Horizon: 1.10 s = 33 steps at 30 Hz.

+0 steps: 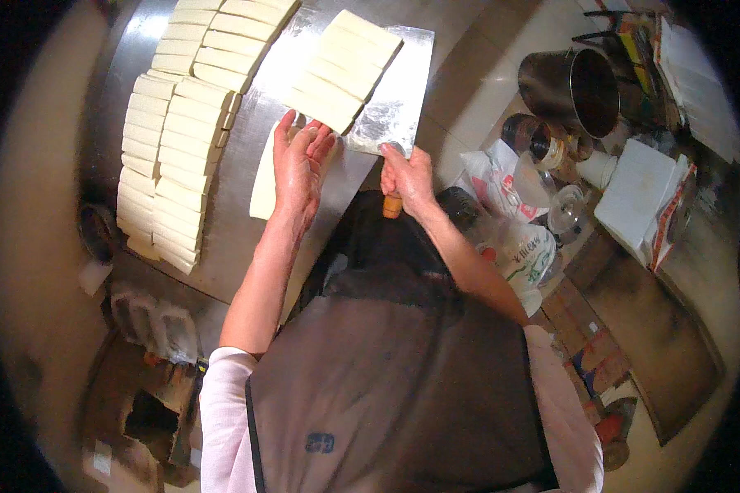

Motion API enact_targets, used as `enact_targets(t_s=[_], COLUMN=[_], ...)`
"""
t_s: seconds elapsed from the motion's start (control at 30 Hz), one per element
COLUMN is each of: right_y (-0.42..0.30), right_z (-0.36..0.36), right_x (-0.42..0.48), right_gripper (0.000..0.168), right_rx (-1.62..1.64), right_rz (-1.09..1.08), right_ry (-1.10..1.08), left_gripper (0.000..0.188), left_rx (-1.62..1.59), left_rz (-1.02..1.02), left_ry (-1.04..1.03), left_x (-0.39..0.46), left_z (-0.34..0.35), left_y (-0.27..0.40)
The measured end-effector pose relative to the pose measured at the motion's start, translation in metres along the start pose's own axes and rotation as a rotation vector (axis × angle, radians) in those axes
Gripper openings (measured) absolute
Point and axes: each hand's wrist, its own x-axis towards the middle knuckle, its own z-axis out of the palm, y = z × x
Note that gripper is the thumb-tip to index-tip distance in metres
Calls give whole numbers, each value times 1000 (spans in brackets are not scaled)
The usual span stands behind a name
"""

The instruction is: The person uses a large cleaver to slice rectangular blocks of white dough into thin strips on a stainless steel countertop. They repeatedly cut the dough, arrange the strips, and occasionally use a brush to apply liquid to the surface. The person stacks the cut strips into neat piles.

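My right hand (409, 175) grips the wooden handle (393, 207) of a broad, rectangular metal blade (387, 117), like a large cleaver. A row of several pale dough strips (345, 71), side by side, lies on the blade. My left hand (300, 166) has its fingers apart, with the fingertips at the near edge of these strips; whether they touch is hard to tell. Partly hidden behind my left hand, another pale dough piece (263, 188) lies on the metal table (234, 209).
Long rows of cut dough strips (185, 142) cover the table's left side. On the floor to the right are a metal pot (546, 83), plastic bags (527, 249), a white foam box (635, 191) and a dark board (647, 333). A cardboard box (182, 425) stands lower left.
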Motion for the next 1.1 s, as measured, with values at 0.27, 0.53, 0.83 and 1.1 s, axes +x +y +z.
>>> enact_targets(t_s=[0.27, 0.53, 0.83, 1.1], right_y=[7, 8, -60, -98], right_z=[53, 68, 147, 304], right_x=[-7, 1, -35, 39], right_gripper=[18, 17, 29, 20], right_rx=[120, 68, -98, 148], right_rz=[-83, -24, -186, -222], right_ry=[105, 204, 236, -185], left_gripper=[59, 70, 67, 56], left_rx=[75, 1294, 1092, 1548], left_rz=[45, 1192, 1240, 1404], left_ry=[-174, -451, -380, -19], left_x=[5, 76, 85, 153], left_z=[-28, 29, 39, -18], left_y=[0, 14, 58, 234])
